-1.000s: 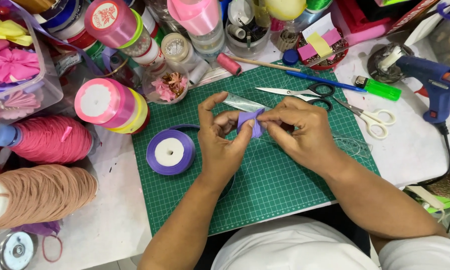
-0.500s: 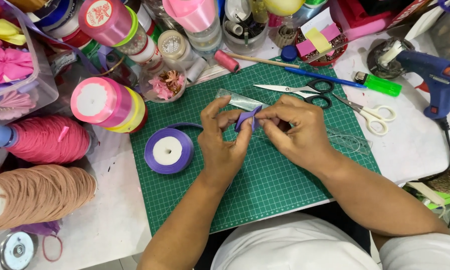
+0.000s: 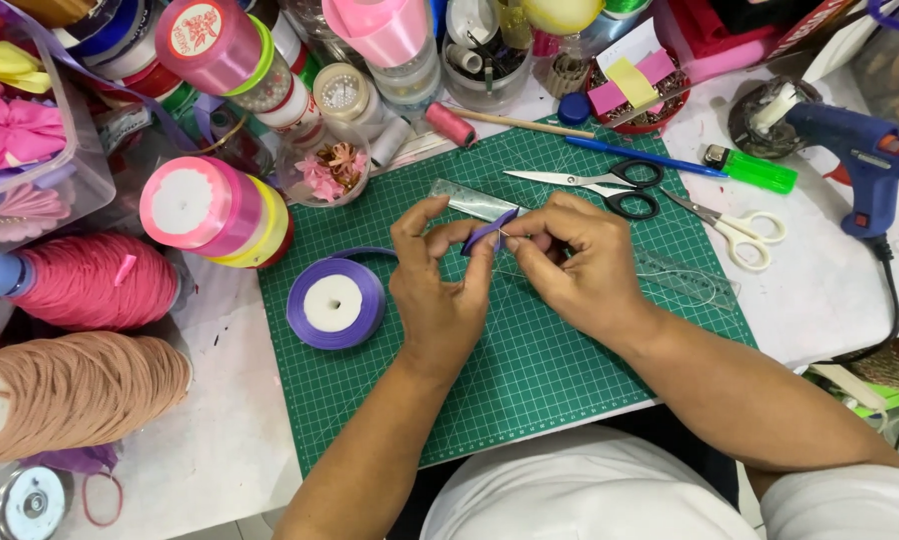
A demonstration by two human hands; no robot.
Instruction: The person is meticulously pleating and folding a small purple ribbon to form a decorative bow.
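In the head view, a small folded piece of purple ribbon [image 3: 488, 231] was held pinched above the green mat [image 3: 530, 370], between the two hands. The left hand [image 3: 438, 285] was raised from below, its forearm slanting up from the lower edge of the frame; the ribbon was gripped between thumb and forefinger, while the other fingers were curled loosely above it. The right hand [image 3: 575, 265] was brought in from the right, its forearm laid across the mat's near corner, knuckles turned upward and fingers clenched around the ribbon's right end. The fingertips of both hands were set touching at the ribbon, just in front of a clear ruler [image 3: 475, 200] lying on the mat.

A purple spool [image 3: 336, 303] was lying flat on the mat just left of the left hand, a loose tail of ribbon curving from it toward that hand. Black scissors [image 3: 610, 185] and white scissors [image 3: 735, 230] were lying beyond the right hand, near a blue pen [image 3: 645, 158] and a green lighter [image 3: 755, 168]. A blue glue gun [image 3: 860, 160] was placed on the white surface [image 3: 220, 440] at far right. Pink spools [image 3: 215, 212] and thread cones [image 3: 95, 280] were crowded at the left.
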